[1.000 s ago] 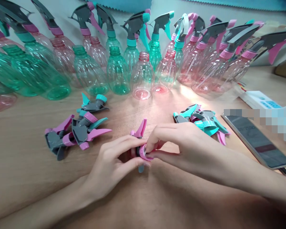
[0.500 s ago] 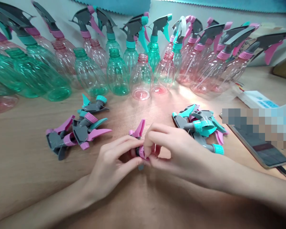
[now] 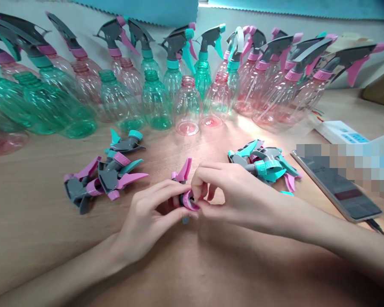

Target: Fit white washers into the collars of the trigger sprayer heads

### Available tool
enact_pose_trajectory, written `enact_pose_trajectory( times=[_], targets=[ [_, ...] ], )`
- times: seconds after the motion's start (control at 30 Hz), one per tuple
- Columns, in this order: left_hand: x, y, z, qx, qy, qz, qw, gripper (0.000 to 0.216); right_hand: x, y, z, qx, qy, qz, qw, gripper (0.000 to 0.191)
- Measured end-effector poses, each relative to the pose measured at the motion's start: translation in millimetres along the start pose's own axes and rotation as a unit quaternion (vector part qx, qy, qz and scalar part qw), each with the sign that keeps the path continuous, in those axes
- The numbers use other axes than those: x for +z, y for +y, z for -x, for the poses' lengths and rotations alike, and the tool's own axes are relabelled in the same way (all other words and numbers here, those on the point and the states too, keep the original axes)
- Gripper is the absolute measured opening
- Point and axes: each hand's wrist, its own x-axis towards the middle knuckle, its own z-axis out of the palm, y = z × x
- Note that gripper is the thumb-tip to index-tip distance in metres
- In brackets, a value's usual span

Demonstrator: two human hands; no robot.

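Note:
A grey trigger sprayer head with a pink trigger and pink collar (image 3: 188, 199) is held low over the table in front of me. My left hand (image 3: 153, 209) grips it from the left, thumb below and fingers above, with the collar's opening turned to the right. Thumb and index finger of my right hand (image 3: 224, 192) are pinched together at that opening. Whatever the right fingertips hold is too small and hidden to make out. Loose sprayer heads lie in a left pile (image 3: 110, 175) and a right pile (image 3: 265, 164), one on each side of my hands.
Clear pink bottles (image 3: 187, 111) and green bottles (image 3: 156, 106) stand in rows at the back, some with sprayer heads on, several without. At right lie a phone (image 3: 342, 187) with a cable and a white power strip (image 3: 341, 131). A brown object (image 3: 379, 90) sits behind.
My right fingertips have shifted slightly off the collar, so more of its opening shows. The left hand keeps its grip on the sprayer head. The whole view has shifted a little.

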Motion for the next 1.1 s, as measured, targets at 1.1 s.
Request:
enact_pose_trajectory(
  times=[1.1],
  targets=[
    [62,5,-85,0.216,-0.016,-0.190,0.958,0.031,-114,-9,33,0.104,0.058,0.228,0.966,0.020]
  ],
)
